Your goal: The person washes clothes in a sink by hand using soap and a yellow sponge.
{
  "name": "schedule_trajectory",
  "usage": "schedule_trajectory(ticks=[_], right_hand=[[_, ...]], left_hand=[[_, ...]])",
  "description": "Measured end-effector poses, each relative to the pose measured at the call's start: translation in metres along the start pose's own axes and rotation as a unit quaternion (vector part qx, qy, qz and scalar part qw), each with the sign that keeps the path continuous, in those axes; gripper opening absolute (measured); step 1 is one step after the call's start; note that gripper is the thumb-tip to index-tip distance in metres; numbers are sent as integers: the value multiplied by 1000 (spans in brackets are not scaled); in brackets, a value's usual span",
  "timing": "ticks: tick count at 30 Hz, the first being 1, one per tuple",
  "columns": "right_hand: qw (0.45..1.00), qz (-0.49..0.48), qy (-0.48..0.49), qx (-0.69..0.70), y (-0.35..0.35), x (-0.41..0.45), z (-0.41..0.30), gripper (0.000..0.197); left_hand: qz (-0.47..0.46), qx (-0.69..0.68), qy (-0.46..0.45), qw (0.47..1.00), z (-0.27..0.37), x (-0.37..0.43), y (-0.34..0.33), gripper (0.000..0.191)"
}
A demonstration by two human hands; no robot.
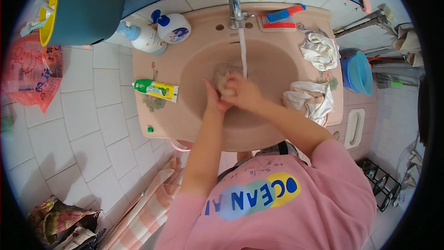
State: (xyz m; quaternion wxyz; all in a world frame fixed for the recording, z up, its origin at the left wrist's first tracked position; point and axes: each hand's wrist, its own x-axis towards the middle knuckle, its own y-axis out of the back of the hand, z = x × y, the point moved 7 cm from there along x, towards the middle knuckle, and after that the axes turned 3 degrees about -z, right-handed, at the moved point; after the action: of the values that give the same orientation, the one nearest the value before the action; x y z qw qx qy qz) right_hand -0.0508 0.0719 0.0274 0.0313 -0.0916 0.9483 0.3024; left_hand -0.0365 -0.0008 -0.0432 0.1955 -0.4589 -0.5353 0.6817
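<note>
My left hand (218, 100) is in the washbasin, cupped under a wet, pale bunched cloth (222, 76). From the right, my right hand (244, 90) presses its bent fingers onto the same cloth. Part of the cloth is hidden by the fingers, and its exact kind cannot be told. Beside the hands, a stream of water (243, 52) runs down from the chrome faucet (236, 13). Both hands are inside the bowl of the pink ceramic washbasin (194, 118).
At left on the rim lie a green-and-yellow tube (156, 90) and a green cap (150, 129). Two pump bottles (144, 38) (173, 27) stand behind. Crumpled white cloths (319, 52) (310, 100) rest at right, near a brush (282, 14). A blue basin (360, 73) is beyond.
</note>
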Motion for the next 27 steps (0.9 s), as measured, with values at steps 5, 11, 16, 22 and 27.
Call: schedule_trajectory(ticks=[5, 11, 16, 22, 27], right_hand=[[993, 1, 112, 25, -16, -35, -50, 28], [984, 84, 77, -139, -11, 7, -2, 27], [978, 177, -36, -100, 21, 32, 111, 33], [945, 133, 31, -298, -36, 12, 90, 43], [943, 108, 24, -314, -31, 22, 102, 40]], left_hand=[[-86, -49, 6, 995, 1, 16, 26, 64], [204, 131, -168, 955, 17, 11, 82, 55], [372, 405, -97, 829, 30, 3, 56, 45], [372, 898, -183, 146, 39, 9, 33, 48], [331, 911, -136, 206, 27, 37, 35, 51]])
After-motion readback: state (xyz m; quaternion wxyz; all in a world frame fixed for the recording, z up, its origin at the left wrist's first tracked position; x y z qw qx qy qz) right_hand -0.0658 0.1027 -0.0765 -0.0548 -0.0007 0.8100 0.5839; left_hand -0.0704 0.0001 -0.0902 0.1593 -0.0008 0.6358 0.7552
